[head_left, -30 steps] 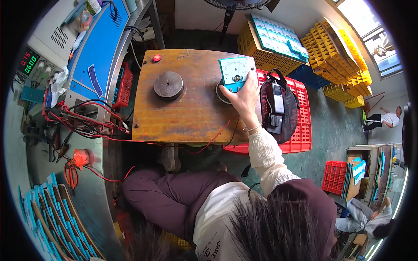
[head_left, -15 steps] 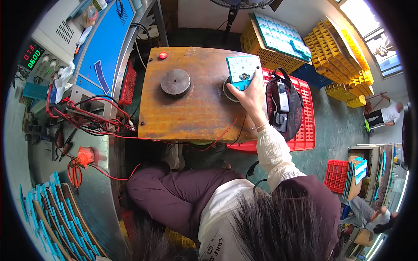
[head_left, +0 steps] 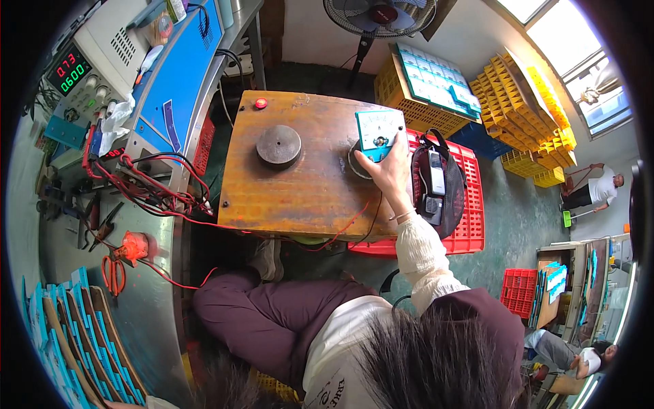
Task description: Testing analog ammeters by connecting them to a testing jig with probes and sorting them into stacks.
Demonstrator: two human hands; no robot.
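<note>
My right hand (head_left: 392, 172) reaches over a wooden table (head_left: 313, 198) and grips a teal-framed analog panel meter (head_left: 379, 127) by its lower edge. The meter's white dial faces up, and it rests tilted over a dark round block (head_left: 353, 163), which it and the hand mostly cover. A second dark round block (head_left: 278, 145) with a small centre hole sits farther left on the table. My left hand (head_left: 122, 405) barely shows at the bottom edge, beside a row of teal meters (head_left: 102, 334) standing between cardboard dividers; its fingers are hidden.
Red and black leads (head_left: 163, 198) run from a power supply (head_left: 75, 78) across the table's near edge. Orange-handled scissors (head_left: 114, 276) lie on the metal bench at left. A black bag (head_left: 446, 204) sits on a red crate (head_left: 473, 221). Yellow crates (head_left: 521, 102) stand behind.
The view has shifted, so the table sits lower in the picture. A bit of my left hand and sleeve has appeared at the bottom left. My right hand keeps its hold on the panel meter.
</note>
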